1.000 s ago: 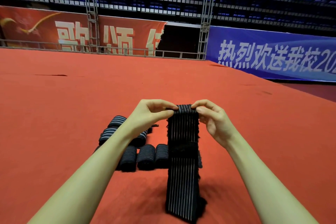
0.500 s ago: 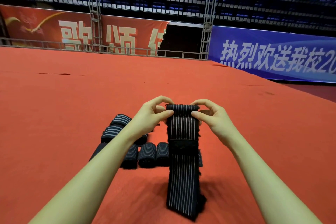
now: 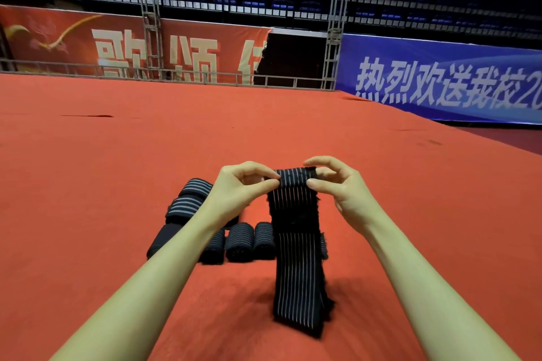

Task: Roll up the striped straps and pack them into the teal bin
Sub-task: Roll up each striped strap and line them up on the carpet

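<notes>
A black strap with thin white stripes [image 3: 296, 267] hangs upright in front of me, its lower end on the red carpet. The top end is curled into a small roll. My left hand [image 3: 243, 187] pinches the roll's left side and my right hand [image 3: 337, 184] pinches its right side, thumbs toward me. Several rolled striped straps [image 3: 239, 240] lie in a cluster on the carpet behind my left forearm, partly hidden by it. No teal bin is in view.
Red carpet [image 3: 117, 170] stretches all around. A metal railing [image 3: 176, 76] and truss posts [image 3: 334, 23] stand at the far edge, with red and blue banners and blue stadium seats behind.
The top of the strap has been turned over into a small roll between my fingers. Both hands have stayed at about the same height.
</notes>
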Tool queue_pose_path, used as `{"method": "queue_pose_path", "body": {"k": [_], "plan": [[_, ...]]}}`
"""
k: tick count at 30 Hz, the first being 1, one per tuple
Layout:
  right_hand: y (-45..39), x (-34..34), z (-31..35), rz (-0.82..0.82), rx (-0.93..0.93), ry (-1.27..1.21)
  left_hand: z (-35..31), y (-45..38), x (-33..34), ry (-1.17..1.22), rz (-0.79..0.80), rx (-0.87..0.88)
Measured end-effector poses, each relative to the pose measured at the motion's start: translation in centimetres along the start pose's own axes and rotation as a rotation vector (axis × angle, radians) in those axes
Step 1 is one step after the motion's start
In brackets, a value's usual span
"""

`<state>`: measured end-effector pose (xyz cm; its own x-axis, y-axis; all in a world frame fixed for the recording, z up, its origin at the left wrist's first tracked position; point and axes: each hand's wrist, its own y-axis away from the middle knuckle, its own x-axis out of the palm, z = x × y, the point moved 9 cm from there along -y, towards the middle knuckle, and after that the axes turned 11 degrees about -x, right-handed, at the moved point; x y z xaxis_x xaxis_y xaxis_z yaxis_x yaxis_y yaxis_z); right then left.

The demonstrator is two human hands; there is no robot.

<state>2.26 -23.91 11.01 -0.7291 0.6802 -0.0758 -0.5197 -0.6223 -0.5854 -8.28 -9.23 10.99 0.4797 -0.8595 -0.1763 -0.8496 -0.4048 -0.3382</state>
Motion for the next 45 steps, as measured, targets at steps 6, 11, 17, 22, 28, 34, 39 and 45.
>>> {"method": "queue_pose_path", "body": {"k": [6, 11, 17, 22, 28, 34, 39, 45], "plan": [[-0.1, -0.1, -0.7, -0.075, 0.031, 0.021, 1.8, -0.1, 0.4, -0.123, -0.007, -0.079], [0.6, -0.1, -1.5, -0.004, 0.049, 0.168, 2.4, 0.2, 0.8, -0.113, 0.026, -0.086], [0.9, 0.3, -1.9, 0.005, 0.040, 0.023, 1.5, 0.3, 0.8, -0.033, 0.041, -0.090], [1.1, 0.7, -2.1, -0.014, 0.044, -0.087, 1.9, 0.6, 1.0, 0.043, 0.124, -0.110], [0.9, 0.8, -1.9, -0.033, 0.002, -0.119, 0.9, 0.6, 1.3, 0.070, 0.169, -0.086], [1.1, 0.5, -2.5, 0.033, 0.042, -0.068, 0.9, 0.8, 0.4, 0.023, 0.058, -0.065], [1.5, 0.6, -2.4, 0.054, 0.058, 0.016, 1.3, 0.8, 0.7, 0.051, 0.055, -0.083], [1.7, 1.0, -2.7, 0.098, 0.087, 0.184, 1.6, 0.8, 0.6, 0.049, 0.002, -0.062]]}}
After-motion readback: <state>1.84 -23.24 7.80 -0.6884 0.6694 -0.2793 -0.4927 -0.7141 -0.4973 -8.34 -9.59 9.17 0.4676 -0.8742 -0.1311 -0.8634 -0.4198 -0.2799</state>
